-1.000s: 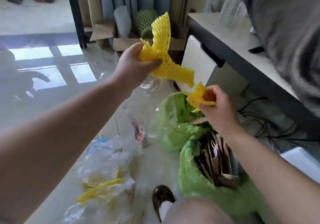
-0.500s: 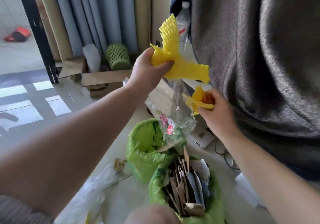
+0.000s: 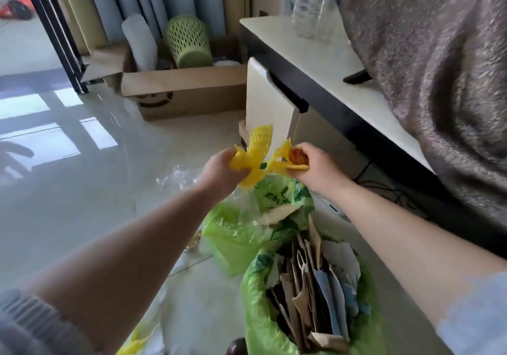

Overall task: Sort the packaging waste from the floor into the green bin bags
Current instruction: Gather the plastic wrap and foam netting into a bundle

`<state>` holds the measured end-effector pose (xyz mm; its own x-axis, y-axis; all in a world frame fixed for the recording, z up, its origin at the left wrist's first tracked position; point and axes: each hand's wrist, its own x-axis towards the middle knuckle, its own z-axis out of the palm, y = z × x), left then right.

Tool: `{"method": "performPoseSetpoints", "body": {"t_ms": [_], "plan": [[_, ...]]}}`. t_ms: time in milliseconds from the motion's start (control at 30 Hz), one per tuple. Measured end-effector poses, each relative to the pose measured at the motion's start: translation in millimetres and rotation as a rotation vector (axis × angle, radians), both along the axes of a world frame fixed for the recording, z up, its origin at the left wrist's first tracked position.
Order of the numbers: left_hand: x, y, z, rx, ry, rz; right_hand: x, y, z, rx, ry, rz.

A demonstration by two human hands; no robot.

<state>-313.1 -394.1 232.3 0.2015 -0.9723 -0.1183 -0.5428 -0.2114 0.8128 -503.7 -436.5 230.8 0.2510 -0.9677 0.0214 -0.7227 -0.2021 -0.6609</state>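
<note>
Open floor (image 3: 82, 195) is seen across the left of the frame, and passage there is not blocked. The right side is closed by a white cabinet (image 3: 315, 61) and a grey blanket (image 3: 439, 80). The lower centre is occupied by two green bin bags (image 3: 236, 234), the nearer one (image 3: 263, 324) filled with cardboard, and a cardboard box (image 3: 192, 91) stands at upper centre.

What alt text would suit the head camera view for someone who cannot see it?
Two bare hands, left hand and right hand, each grip yellow foam fruit netting above two green bin bags; the nearer is stuffed with torn cardboard scraps.
</note>
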Motion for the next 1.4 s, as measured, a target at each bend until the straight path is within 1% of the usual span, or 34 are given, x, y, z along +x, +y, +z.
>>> {"method": "performPoseSetpoints", "body": {"t_ms": [167,367,500,567,633,733,800,900,933,1000,1033,1133,1167,1200,1267,1300,1400], "plan": [[-2.2,-29.2,-60.3,0.127,-0.214,-0.1,25.2,-38.0,-48.2,0.112,0.247,0.154],[-17.5,-67.0,-120.3,0.348,-0.456,-0.394,43.7,-62.9,-104.6,0.249,0.575,0.308],[-21.5,-75.3,-153.7,0.509,-0.489,-0.567,53.3,-69.6,-136.1,0.357,0.803,0.46],[-23.0,-74.7,-163.3,0.574,-0.54,-0.68,58.9,-69.7,-143.2,0.411,0.873,0.516],[-27.0,-73.6,-160.5,0.613,-0.599,-0.784,62.1,-71.0,-144.8,0.452,0.886,0.54],[-31.8,-72.8,-136.5,0.617,-0.591,-0.87,60.4,-76.0,-136.3,0.446,0.853,0.547],[-30.4,-72.4,-116.2,0.573,-0.644,-0.952,55.7,-78.4,-124.6,0.389,0.817,0.554],[-28.8,-65.9,-88.0,0.443,-0.714,-1.046,48.4,-76.9,-103.6,0.324,0.702,0.549],[-26.7,-61.4,-77.9,0.386,-0.755,-1.027,46.2,-74.7,-95.2,0.314,0.657,0.552],[-18.5,-53.7,-60.7,0.22,-0.83,-0.888,41.4,-70.4,-78.5,0.285,0.582,0.546],[-10.2,-49.8,-55.6,0.12,-0.821,-0.798,39.6,-68.0,-70.0,0.272,0.559,0.536],[16.0,-37.4,-45.2,-0.256,-0.69,-0.547,34.6,-60.6,-49.7,0.219,0.579,0.501],[22.8,-34.7,-44.9,-0.32,-0.682,-0.478,34.5,-58.4,-46.1,0.203,0.562,0.491],[27.5,-32.9,-47.3,-0.287,-0.683,-0.434,35.3,-56.3,-44.0,0.194,0.519,0.492],[30.2,-31.8,-59.2,-0.054,-0.682,-0.444,39.7,-53.4,-47.2,0.191,0.464,0.535],[27.1,-32.6,-66.9,0.058,-0.7,-0.491,42.3,-52.3,-52.9,0.191,0.476,0.565],[9.5,-35.2,-85.0,0.2,-0.737,-0.655,48.1,-50.8,-79.4,0.223,0.579,0.615]]}}
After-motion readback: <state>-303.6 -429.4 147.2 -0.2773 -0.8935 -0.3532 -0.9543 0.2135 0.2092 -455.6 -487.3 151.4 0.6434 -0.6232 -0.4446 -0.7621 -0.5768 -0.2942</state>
